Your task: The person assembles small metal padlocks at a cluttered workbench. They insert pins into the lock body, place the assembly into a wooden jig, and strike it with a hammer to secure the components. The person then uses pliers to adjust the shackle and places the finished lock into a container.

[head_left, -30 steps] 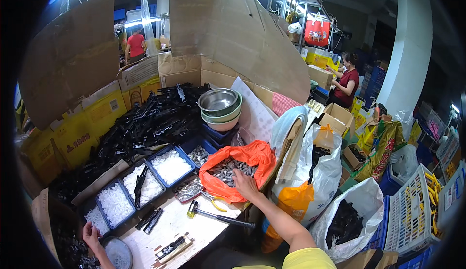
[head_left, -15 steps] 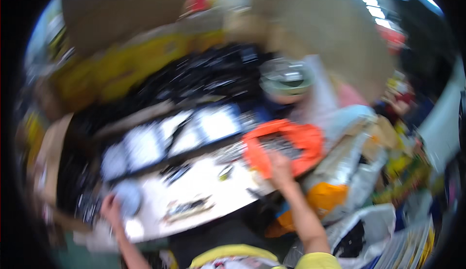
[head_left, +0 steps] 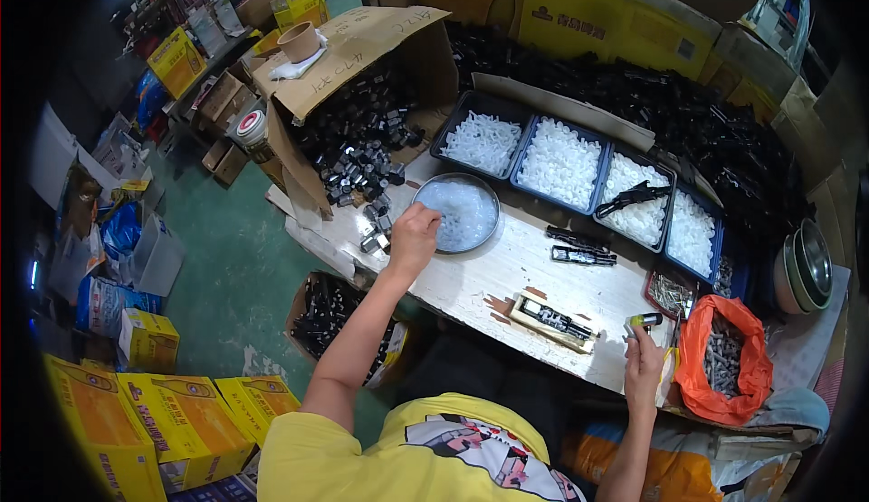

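Observation:
My left hand (head_left: 415, 238) is closed, its fingertips pinched at the near left rim of a round metal pan (head_left: 493, 201) of small translucent pieces. What it pinches, if anything, is hidden. My right hand (head_left: 644, 362) is closed at the table's front edge, with something small and greyish at its fingertips, too small to name. Just beyond it lies a small yellow-and-black cylinder (head_left: 645, 319). To the right stands an orange plastic bag (head_left: 699, 368) of grey screw-like pieces. Between my hands, a cream block (head_left: 529, 314) holds a black and silver part.
Dark blue trays (head_left: 514, 176) of white plastic pieces line the table (head_left: 471, 285). A black part (head_left: 634, 198) lies across one. Black parts (head_left: 670, 108) are heaped behind. A carton (head_left: 367, 36) of dark metallic pieces stands left; a carton of black parts (head_left: 328, 321) sits below.
The view has swung left and sharpened. My right hand has come out of the orange bag to the table's front edge. My left hand remains at the round pan.

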